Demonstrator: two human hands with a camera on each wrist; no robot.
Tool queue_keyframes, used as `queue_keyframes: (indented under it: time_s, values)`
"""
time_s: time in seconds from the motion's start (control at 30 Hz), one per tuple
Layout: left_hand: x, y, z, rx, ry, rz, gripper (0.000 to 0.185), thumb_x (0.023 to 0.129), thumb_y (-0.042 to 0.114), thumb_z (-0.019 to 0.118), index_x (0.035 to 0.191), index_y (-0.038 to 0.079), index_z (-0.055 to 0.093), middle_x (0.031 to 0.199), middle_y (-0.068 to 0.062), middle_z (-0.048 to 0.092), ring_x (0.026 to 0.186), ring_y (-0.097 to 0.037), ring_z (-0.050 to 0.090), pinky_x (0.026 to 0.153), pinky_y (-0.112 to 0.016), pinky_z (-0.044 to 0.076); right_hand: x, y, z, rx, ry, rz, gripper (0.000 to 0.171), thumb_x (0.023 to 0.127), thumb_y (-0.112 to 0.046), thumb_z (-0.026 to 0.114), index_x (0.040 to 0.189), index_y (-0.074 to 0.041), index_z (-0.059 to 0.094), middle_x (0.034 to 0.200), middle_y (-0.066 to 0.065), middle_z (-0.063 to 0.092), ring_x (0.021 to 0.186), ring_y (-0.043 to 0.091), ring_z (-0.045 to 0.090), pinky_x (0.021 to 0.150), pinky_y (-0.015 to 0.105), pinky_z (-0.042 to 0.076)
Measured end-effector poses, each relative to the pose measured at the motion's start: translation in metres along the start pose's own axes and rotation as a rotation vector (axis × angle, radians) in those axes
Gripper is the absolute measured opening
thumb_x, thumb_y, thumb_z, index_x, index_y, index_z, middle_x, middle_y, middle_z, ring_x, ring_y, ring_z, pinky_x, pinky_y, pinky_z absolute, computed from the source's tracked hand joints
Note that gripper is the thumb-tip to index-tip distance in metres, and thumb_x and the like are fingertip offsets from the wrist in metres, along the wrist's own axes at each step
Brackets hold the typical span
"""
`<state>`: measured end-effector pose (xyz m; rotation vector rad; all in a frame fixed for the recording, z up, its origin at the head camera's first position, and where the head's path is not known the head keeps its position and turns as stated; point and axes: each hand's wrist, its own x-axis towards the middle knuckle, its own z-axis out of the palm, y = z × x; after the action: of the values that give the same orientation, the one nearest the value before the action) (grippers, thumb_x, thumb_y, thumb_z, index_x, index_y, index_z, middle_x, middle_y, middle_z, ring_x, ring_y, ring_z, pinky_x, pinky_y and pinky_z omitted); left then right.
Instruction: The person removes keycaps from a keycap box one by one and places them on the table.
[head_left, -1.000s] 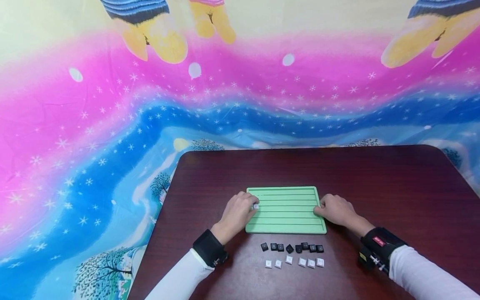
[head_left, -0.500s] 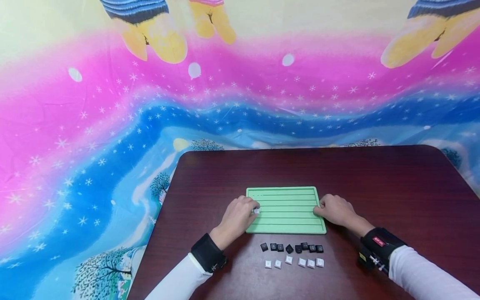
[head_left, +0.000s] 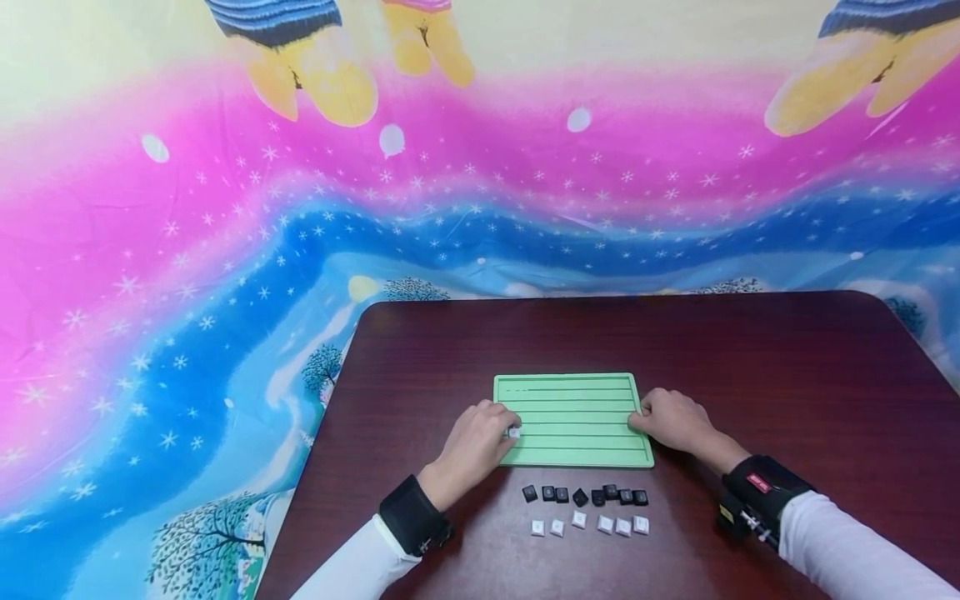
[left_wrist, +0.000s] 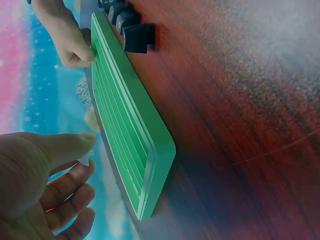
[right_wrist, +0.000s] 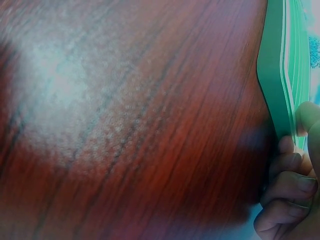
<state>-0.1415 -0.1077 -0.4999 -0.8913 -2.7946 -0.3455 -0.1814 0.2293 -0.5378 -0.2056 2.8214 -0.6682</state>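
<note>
My left hand (head_left: 476, 442) pinches a white keycap (head_left: 513, 432) between thumb and fingers, over the left side of a green ridged board (head_left: 573, 417). In the left wrist view only a corner of that keycap (left_wrist: 85, 160) shows between thumb and forefinger. My right hand (head_left: 675, 423) grips the board's right edge, thumb on top and the other fingers curled against the side, as the right wrist view shows. The board lies flat on the table, its grooves running left to right.
Several black keycaps (head_left: 562, 495) lie in an uneven row just in front of the board. Nearer still is a row of several white keycaps (head_left: 604, 524). The dark wooden table (head_left: 787, 367) ends at the back before a painted cloth (head_left: 480, 167).
My left hand has moved a little toward the near edge along the board's left side, carrying the white keycap. My right hand keeps its grip on the board, which stays in place.
</note>
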Motion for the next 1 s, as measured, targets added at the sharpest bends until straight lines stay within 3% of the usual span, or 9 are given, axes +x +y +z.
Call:
queue_keyframes:
  time_s: [1.0]
  values:
    - [-0.024,0.012,-0.002,0.014,-0.065,0.031,0.021,0.083,0.023,0.082,0.102,0.019,0.076,0.098,0.006,0.075,0.088,-0.010,0.064,0.073,-0.022,0.049,0.000,-0.002,0.000,0.002,-0.003,0.010,0.043,0.086,-0.025,0.065,0.054,-0.019,0.038,0.053,-0.008,0.025,0.049,0.010,0.026,0.049,0.023,0.018]
